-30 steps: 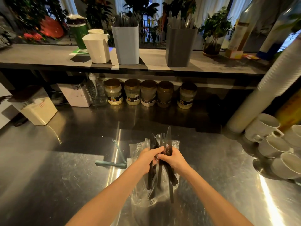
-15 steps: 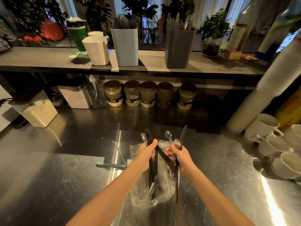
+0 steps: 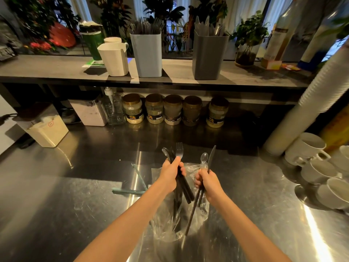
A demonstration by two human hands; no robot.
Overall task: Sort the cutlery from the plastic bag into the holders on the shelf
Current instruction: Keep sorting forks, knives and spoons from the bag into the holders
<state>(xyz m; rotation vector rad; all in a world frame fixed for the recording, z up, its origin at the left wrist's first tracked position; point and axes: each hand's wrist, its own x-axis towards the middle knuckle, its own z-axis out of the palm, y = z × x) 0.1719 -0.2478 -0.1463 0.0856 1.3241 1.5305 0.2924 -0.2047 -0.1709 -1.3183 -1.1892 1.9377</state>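
Observation:
My left hand [image 3: 171, 173] grips a bundle of black cutlery [image 3: 178, 154], a fork and spoons sticking up. My right hand [image 3: 207, 183] grips a black knife [image 3: 211, 157] and clear spoons. Both hands hover over a clear plastic bag [image 3: 170, 224] lying on the steel counter. On the shelf stand three holders: a white one [image 3: 114, 60] at left, a light blue one [image 3: 147, 55] full of forks, and a dark grey one [image 3: 207, 57] with knives and spoons.
Several jars [image 3: 172, 112] and white containers [image 3: 47, 129] line the back under the shelf. A stack of paper cups [image 3: 311, 101] leans at right above white mugs [image 3: 309, 150]. Teal strips [image 3: 130, 191] lie left of the bag. Plants stand behind the shelf.
The single bundle held by both hands has been split. My right hand has drawn the knife and clear spoons away to the right; my left keeps the rest.

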